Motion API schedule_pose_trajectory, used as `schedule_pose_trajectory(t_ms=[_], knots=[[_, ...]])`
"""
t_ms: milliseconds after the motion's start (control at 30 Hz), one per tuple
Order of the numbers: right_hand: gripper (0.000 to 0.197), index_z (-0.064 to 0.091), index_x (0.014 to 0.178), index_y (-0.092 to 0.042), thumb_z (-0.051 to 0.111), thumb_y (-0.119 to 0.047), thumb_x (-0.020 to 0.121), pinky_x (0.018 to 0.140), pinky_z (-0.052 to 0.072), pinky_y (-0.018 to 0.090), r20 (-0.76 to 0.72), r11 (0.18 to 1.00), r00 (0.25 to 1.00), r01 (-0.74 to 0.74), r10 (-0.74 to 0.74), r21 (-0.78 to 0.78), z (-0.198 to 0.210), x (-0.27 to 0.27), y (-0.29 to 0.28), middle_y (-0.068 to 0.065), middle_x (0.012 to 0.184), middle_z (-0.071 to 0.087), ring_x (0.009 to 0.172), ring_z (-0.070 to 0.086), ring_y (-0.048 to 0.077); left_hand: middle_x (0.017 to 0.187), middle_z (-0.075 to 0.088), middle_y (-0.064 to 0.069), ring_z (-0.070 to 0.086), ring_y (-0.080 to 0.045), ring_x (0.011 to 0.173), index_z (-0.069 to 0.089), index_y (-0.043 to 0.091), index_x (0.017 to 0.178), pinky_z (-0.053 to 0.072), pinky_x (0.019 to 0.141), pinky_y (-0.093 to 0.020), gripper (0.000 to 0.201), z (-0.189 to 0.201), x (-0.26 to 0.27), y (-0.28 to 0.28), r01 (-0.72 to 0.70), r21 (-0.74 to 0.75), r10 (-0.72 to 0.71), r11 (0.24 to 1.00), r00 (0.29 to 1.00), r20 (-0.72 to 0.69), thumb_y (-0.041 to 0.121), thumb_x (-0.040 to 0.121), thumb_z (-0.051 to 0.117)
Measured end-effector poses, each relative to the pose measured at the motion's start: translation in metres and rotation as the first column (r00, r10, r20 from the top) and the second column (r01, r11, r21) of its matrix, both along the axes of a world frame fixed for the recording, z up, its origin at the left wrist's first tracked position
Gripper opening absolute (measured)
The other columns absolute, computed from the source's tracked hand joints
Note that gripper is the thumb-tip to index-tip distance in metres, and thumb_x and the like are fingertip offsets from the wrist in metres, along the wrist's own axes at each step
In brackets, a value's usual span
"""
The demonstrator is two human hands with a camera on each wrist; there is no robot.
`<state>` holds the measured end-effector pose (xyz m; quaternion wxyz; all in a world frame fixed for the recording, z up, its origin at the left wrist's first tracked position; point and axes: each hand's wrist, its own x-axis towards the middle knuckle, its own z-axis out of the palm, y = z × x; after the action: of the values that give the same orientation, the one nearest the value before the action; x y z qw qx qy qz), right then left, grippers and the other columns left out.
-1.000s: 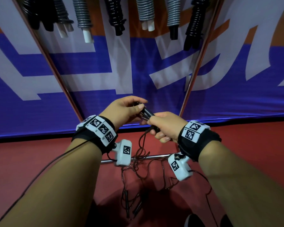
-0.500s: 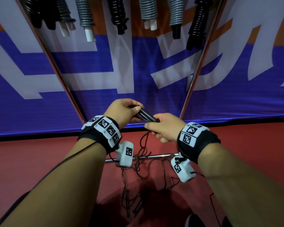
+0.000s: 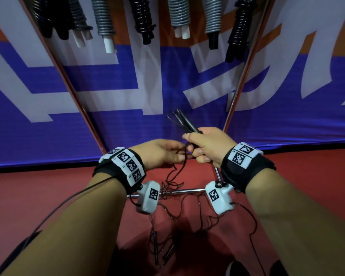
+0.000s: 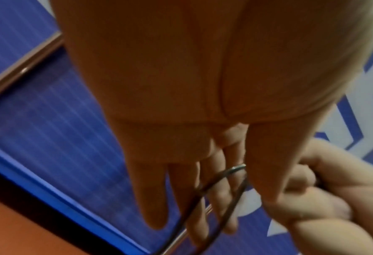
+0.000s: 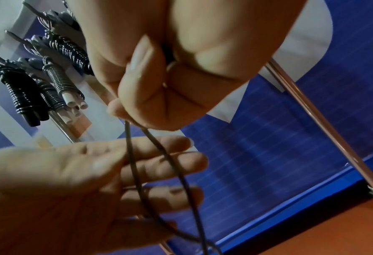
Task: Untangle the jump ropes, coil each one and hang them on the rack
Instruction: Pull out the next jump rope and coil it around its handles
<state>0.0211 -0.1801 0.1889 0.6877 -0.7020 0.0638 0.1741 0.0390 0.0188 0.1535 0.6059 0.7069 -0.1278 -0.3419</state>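
Right hand (image 3: 209, 148) grips the handles (image 3: 187, 124) – cord (image 3: 179, 166) drops below it across the left hand (image 3: 159, 156), fingers straight and loose.

Seven coiled ropes (image 3: 105, 20) hang; two hands (image 3: 159, 154).

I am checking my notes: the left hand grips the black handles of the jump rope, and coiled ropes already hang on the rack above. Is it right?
Not quite. The right hand grips the black handles, as the head view shows; the left hand lies open with the cord across its fingers. Coiled ropes do hang above.
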Motion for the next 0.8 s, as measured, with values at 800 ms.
schedule_pose_trajectory(t_ms=[800], knots=[[0.007, 0.053, 0.093, -0.005, 0.054, -0.003, 0.100, 0.038, 0.017, 0.022, -0.085, 0.949, 0.948, -0.313, 0.308, -0.041, 0.004, -0.016, 0.002, 0.017, 0.076, 0.058, 0.049, 0.031, 0.011, 0.075, 0.076, 0.013, 0.067, 0.000, 0.068, 0.079, 0.027, 0.086, 0.052, 0.066, -0.023, 0.008, 0.012, 0.002, 0.004, -0.267, 0.400, 0.037, 0.877, 0.867, 0.498, 0.020, 0.087, 0.084]])
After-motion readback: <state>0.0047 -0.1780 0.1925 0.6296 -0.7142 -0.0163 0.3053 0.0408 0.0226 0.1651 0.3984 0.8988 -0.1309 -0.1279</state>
